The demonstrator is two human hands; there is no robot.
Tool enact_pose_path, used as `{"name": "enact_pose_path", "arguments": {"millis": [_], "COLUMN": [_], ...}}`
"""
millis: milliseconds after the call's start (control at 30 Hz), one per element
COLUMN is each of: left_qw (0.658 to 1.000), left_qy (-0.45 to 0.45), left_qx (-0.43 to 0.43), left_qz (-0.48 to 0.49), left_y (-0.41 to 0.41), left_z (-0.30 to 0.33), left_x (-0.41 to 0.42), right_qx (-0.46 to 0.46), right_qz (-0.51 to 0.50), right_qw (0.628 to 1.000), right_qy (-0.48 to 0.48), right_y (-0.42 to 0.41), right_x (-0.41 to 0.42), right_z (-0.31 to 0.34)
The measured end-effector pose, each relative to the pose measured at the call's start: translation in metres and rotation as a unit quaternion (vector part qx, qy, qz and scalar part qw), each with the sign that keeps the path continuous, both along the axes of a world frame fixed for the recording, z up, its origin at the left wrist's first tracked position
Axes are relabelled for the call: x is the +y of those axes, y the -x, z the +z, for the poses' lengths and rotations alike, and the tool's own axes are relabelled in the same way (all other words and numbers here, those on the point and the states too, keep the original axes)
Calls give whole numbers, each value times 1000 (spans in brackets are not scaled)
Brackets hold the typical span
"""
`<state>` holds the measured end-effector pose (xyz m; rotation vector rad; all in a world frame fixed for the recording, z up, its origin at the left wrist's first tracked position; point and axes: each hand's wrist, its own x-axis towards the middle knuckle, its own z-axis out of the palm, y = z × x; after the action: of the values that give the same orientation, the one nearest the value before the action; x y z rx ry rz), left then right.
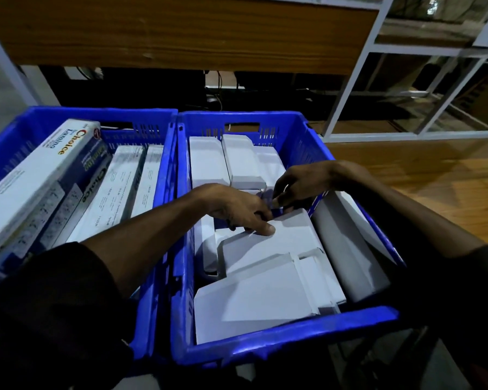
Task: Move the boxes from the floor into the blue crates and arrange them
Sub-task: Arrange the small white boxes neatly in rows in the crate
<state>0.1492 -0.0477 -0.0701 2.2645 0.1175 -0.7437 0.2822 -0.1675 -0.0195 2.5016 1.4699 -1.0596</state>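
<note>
Blue plastic forms the two crates standing side by side, their long walls touching; the right crate point(288, 350) serves as the landmark. Inside it lie plain white boxes point(265, 291), some flat, some tilted against one another, with one long white box point(347, 246) leaning along its right wall. Both hands reach into this crate near its middle. The left hand point(237, 206) has its fingers curled downward, the thumb pressing on the top face of a white box, and appears to grip a small dark blue item point(276, 212) whose nature I cannot tell. The right hand point(302, 181) hovers just beyond, its fingers bent and pinching toward the same blue item. Left of the landmark, the left crate point(76, 114) holds long white boxes printed "Choice" point(48, 170), lying lengthwise and stacked. Beyond the right crate stands a wooden desk panel point(181, 32).
</note>
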Motion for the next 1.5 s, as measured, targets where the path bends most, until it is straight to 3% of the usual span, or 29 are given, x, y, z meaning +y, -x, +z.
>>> {"name": "enact_pose_path", "arguments": {"millis": [167, 267, 400, 500, 567, 667, 733, 800, 900, 1033, 1167, 1300, 1400, 1500], "left_qw": [990, 965, 910, 842, 802, 778, 757, 721, 679, 694, 716, 801, 834, 874], "left_qy": [47, 77, 135, 66, 78, 280, 370, 385, 384, 340, 341, 243, 181, 31], "left_qx": [-118, -196, -296, -373, -369, -258, -228, -266, -306, -308, -293, -244, -236, -273], "left_qz": [68, 155, 256, 383, 462, 499, 488, 510, 545, 556, 535, 490, 465, 402], "left_y": [-1, 0, -3, -10, -9, -5, -5, -8, -12, -12, -12, -10, -11, -8], "left_z": [4, 10, 5, 0, 4, 12, 16, 15, 12, 11, 12, 4, -1, -3], "left_x": [9, 16, 24, 35, 42, 41, 36, 36, 44, 44, 45, 42, 42, 37], "right_qx": [73, 179, 226, 273, 277, 278, 265, 234, 66, -43, -27, -23, -3, -25], "right_qz": [-32, -59, -102, -202, -237, -266, -269, -242, -91, 4, -89, -199, -248, -247], "right_qw": [994, 976, 949, 896, 871, 850, 849, 860, 938, 970, 958, 950, 941, 947], "right_qy": [-67, -111, -193, -285, -329, -360, -369, -383, -328, -241, -271, -240, -228, -203], "right_y": [-4, -10, -18, -20, -21, -17, -14, -12, -11, -12, -18, -32, -41, -44], "right_x": [-8, -14, -16, -15, -14, -10, -5, 0, 6, 11, 9, 12, 20, 30], "right_z": [5, 13, 20, 16, 13, 11, 9, 7, 7, 3, -4, -21, -35, -42]}}
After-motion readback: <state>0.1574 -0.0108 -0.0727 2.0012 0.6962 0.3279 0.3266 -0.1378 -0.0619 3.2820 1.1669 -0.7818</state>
